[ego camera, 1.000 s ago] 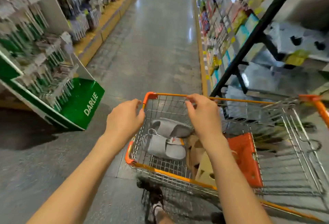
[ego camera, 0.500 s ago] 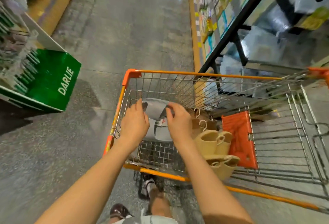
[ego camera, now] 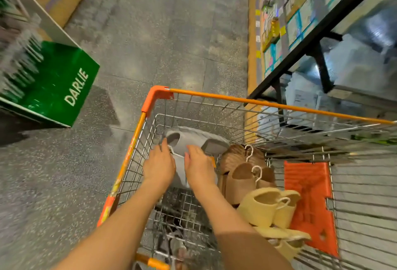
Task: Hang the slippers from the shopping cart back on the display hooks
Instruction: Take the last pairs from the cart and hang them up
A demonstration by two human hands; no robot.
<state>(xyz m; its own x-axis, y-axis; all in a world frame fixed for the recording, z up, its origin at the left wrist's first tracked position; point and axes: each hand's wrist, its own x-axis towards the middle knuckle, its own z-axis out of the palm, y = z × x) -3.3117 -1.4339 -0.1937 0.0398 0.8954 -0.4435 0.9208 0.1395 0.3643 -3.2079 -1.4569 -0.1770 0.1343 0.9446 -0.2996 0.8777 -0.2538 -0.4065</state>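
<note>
Inside the shopping cart [ego camera: 214,95], toward its 11 o'clock corner, both hands reach down onto the grey slippers [ego camera: 193,141]. Left hand [ego camera: 159,165]: fingers extended forward and slightly curled, tips touching the near edge of the grey pair; not closed around anything that can be seen. Right hand [ego camera: 198,167]: lies flat over the lower grey slipper, fingertips at the white hanger piece; whether its grip is closed on anything cannot be told, since the palm hides the contact. Upper grey slipper rests sole-side tilted against the cart's far wire wall.

At 3 o'clock of the hands, just beside the grey pair: brown slippers [ego camera: 242,173] on white hanger hooks, standing on edge. At 5 o'clock of those, touching them: yellow slippers [ego camera: 266,207], also hooked, a second yellow pair partly below. Orange child-seat flap [ego camera: 309,201] lies flat just beside the yellow ones at 3 o'clock.

Outside cart: green display stand [ego camera: 53,83] marked DARLIE at 9 o'clock, on the speckled floor [ego camera: 171,33]. Black-framed shelving [ego camera: 322,25] at 1 o'clock, contents blurred.
</note>
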